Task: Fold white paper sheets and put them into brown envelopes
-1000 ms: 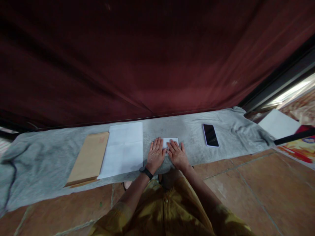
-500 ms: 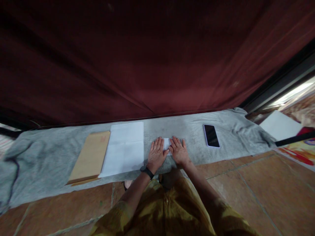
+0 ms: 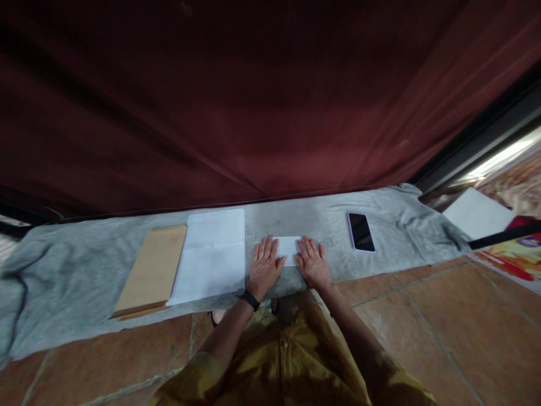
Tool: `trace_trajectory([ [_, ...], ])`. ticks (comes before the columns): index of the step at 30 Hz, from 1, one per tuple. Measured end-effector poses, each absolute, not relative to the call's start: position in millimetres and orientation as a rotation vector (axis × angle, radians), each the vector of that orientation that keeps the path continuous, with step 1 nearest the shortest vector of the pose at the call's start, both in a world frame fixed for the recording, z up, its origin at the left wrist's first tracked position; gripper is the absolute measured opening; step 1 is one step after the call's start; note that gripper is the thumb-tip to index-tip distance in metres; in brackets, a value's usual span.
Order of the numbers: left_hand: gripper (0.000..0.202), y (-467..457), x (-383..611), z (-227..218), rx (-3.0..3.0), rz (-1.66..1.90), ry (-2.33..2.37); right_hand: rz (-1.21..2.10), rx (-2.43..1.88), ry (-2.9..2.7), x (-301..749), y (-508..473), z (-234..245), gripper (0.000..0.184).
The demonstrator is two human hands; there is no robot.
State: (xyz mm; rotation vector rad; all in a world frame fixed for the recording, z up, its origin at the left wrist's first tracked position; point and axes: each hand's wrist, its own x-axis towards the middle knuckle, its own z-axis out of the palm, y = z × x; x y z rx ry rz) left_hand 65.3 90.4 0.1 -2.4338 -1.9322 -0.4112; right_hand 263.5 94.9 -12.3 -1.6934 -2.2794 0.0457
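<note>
A small folded white paper [image 3: 288, 248] lies on the grey cloth [image 3: 84, 270] in front of me. My left hand [image 3: 264, 265], with a black band on its wrist, lies flat with fingers stretched out, touching the paper's left edge. On the paper's right side my right hand [image 3: 313, 264] also lies flat and open, fingers spread. Both palms press down on the cloth and the paper's sides.
A large white sheet [image 3: 212, 254] lies left of my hands, and a brown envelope [image 3: 154, 269] lies beside it. A black phone [image 3: 360, 232] rests on the cloth to the right. A dark red curtain [image 3: 253, 101] hangs behind. Tiled floor [image 3: 443, 338] is near me.
My hands have slid apart to the paper's sides, and more of the folded paper shows between them than half a second ago.
</note>
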Motion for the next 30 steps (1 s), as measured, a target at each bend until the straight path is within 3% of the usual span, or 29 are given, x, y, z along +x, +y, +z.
trace_trajectory([
  [4,0.059,86,59,-1,-2.416,-0.448,-1.961,0.007,-1.756,-2.171,268,93,-17,0.059],
  [14,0.05,68,47,-4,-2.359,-0.586,-2.037,-0.015,-1.836,-2.081,271,90,-18,0.055],
  [20,0.048,59,77,3,-2.716,-0.55,-1.681,0.034,-1.836,-2.051,257,85,-17,0.075],
  [30,0.049,51,77,11,-2.747,-0.402,-1.686,0.066,-1.834,-1.989,257,82,-23,0.069],
])
